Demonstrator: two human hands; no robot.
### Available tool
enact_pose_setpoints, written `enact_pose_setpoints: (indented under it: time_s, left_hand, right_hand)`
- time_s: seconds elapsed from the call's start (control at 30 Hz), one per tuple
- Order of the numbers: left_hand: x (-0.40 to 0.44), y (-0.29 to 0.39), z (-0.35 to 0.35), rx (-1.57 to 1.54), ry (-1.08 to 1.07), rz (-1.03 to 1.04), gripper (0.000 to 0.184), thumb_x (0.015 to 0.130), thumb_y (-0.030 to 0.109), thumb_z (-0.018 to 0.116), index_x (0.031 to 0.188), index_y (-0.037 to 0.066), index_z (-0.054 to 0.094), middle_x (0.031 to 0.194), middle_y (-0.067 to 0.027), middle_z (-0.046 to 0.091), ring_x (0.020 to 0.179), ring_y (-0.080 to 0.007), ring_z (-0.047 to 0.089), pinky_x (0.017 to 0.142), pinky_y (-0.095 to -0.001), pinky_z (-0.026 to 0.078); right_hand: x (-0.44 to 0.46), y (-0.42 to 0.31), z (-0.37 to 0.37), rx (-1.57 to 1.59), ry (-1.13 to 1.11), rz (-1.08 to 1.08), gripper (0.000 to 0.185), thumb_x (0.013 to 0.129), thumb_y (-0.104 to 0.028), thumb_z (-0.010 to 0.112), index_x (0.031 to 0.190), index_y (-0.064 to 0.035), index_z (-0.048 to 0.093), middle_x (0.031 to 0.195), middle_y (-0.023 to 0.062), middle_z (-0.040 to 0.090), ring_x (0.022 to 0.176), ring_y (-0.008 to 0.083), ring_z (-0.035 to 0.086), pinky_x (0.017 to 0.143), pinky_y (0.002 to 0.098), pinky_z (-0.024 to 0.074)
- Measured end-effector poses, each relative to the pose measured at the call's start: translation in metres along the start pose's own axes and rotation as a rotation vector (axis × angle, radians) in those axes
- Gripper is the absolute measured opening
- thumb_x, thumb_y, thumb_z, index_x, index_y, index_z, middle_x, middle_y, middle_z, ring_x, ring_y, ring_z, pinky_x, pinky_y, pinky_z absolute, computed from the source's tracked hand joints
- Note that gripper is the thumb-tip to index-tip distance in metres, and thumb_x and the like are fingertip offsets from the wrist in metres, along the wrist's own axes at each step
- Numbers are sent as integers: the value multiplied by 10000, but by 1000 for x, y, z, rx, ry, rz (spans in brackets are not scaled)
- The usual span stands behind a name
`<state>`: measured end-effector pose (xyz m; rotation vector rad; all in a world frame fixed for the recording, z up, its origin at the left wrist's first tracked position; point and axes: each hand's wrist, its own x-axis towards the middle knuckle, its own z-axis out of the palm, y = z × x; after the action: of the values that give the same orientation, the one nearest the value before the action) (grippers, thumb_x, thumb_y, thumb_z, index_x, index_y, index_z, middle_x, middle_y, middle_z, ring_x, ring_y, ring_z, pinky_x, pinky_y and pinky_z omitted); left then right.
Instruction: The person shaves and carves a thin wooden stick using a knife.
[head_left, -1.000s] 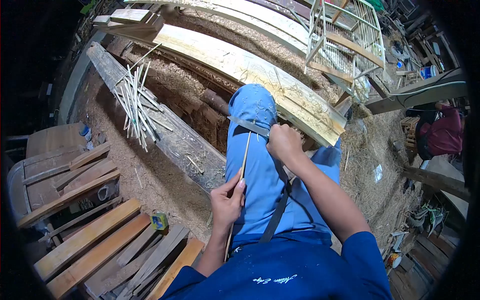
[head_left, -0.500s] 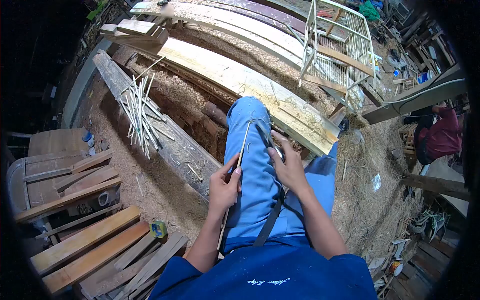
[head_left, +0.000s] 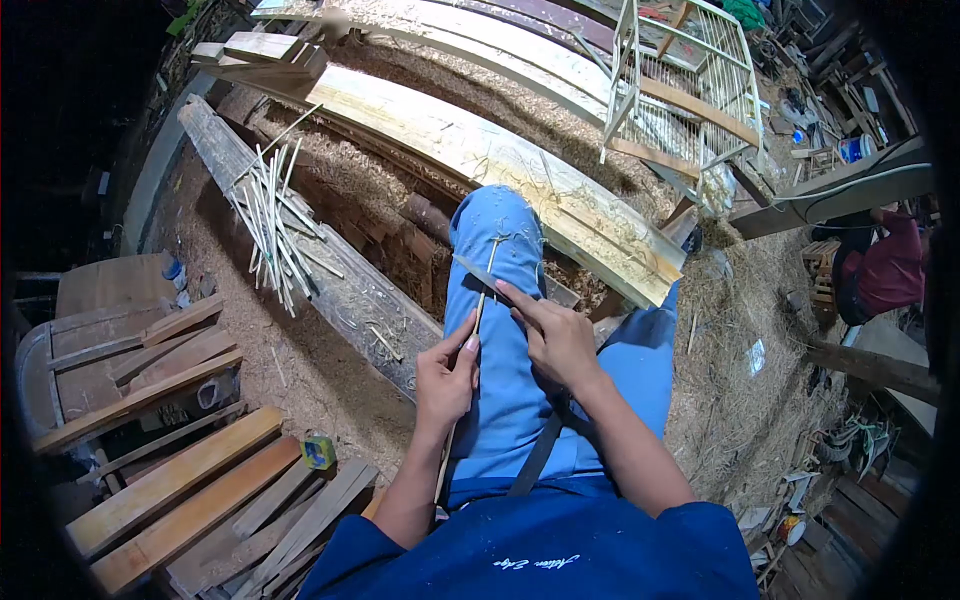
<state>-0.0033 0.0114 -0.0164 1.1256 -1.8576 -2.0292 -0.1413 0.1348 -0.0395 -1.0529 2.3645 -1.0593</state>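
My left hand [head_left: 445, 382] is closed around a thin wooden stick [head_left: 487, 285], pinching it between thumb and fingers. The stick runs from my forearm up along my raised thigh, its far end near the knee in blue trousers [head_left: 497, 215]. In my right hand [head_left: 560, 343] is a knife [head_left: 474, 270], its handle mostly hidden by the fingers. The blade lies across the stick just beyond my left fingertips. Fine shavings cling to the trousers around the knee. A pile of similar thin sticks [head_left: 272, 225] rests on a weathered plank [head_left: 365, 290] to the left.
A long pale board [head_left: 430, 130] strewn with shavings crosses in front of my knee. Beyond it stands a slatted wooden cage [head_left: 690, 100]. Cut boards [head_left: 180, 480] and a yellow tape measure [head_left: 318, 453] are at lower left. Another person in a red shirt [head_left: 890, 265] is at right.
My right hand has turned and shifted slightly left, bringing the knife blade from beside the thigh to across the stick. My left hand keeps its hold and has barely moved.
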Motion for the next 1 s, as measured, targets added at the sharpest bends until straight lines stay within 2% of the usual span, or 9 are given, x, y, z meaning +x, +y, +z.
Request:
enact_pose_setpoints:
  time_s: [0.07, 0.33, 0.67, 0.77, 0.83, 0.87, 0.93, 0.97, 1.0]
  left_hand:
    - [-2, -1, 0, 26, 45, 31, 354, 994, 75, 567, 1347, 79, 606, 634, 72, 499, 517, -14, 403, 466, -209, 334]
    - [-11, -1, -4, 38, 67, -1, 352, 995, 75, 563, 1345, 82, 606, 627, 77, 480, 518, -10, 396, 469, -205, 330]
    - [-40, -15, -13, 25, 51, 16, 346, 998, 78, 557, 1340, 61, 604, 629, 59, 509, 504, -19, 420, 456, -205, 348]
    - [-63, -20, -15, -33, 23, 6, 346, 1001, 81, 556, 1343, 57, 602, 634, 50, 515, 500, -24, 426, 454, -204, 346]
    - [-73, -17, -14, -81, 16, -15, 347, 1002, 82, 556, 1345, 57, 601, 636, 48, 516, 498, -26, 428, 452, -205, 345]
    - [-77, -13, -12, -135, 10, -36, 348, 1003, 84, 557, 1347, 57, 599, 639, 46, 518, 495, -28, 430, 450, -205, 344]
    - [-82, -4, -7, -144, -7, -32, 353, 1004, 84, 557, 1354, 59, 593, 636, 45, 521, 494, -29, 433, 446, -206, 340]
    - [-83, 0, -4, -135, -35, -28, 353, 1005, 93, 557, 1355, 60, 592, 621, 40, 521, 479, -30, 429, 435, -207, 337]
    - [-84, 4, 0, -126, -67, -24, 354, 1007, 102, 556, 1356, 61, 591, 606, 35, 522, 465, -32, 425, 425, -207, 334]
  right_hand:
    - [3, 1, 2, -40, 6, -13, 553, 911, -186, 593, 1411, -405, 506, 747, 112, 616, 683, 329, 647, 628, 474, 526]
    - [10, -13, 2, -211, 14, 15, 664, 813, -70, 590, 1390, -394, 540, 720, 115, 611, 647, 326, 640, 579, 471, 509]
    - [9, -15, 0, -247, 23, 44, 614, 857, -107, 607, 1395, -393, 534, 720, 116, 615, 648, 328, 643, 581, 477, 508]
    - [9, -8, 2, -210, 46, 71, 541, 890, -133, 614, 1362, -395, 570, 747, 147, 638, 671, 346, 648, 601, 471, 509]
    - [10, 0, 10, 137, 185, -57, 396, 960, -191, 596, 1342, -291, 615, 696, 111, 634, 597, 260, 625, 560, 389, 486]
    - [8, 4, 11, 139, 185, -64, 396, 960, -191, 596, 1342, -291, 615, 696, 111, 634, 597, 260, 625, 560, 389, 486]
    - [5, 5, 8, 569, 138, 125, 348, 1010, -291, 560, 1307, -123, 628, 664, 23, 561, 548, 116, 493, 505, 281, 402]
    - [3, 5, 7, 742, 146, 211, 413, 1031, -347, 542, 1281, -30, 632, 652, -27, 511, 524, 38, 408, 466, 222, 344]
    - [2, 3, -2, 737, 153, 211, 413, 1031, -347, 542, 1281, -30, 632, 652, -27, 511, 524, 38, 408, 466, 222, 344]
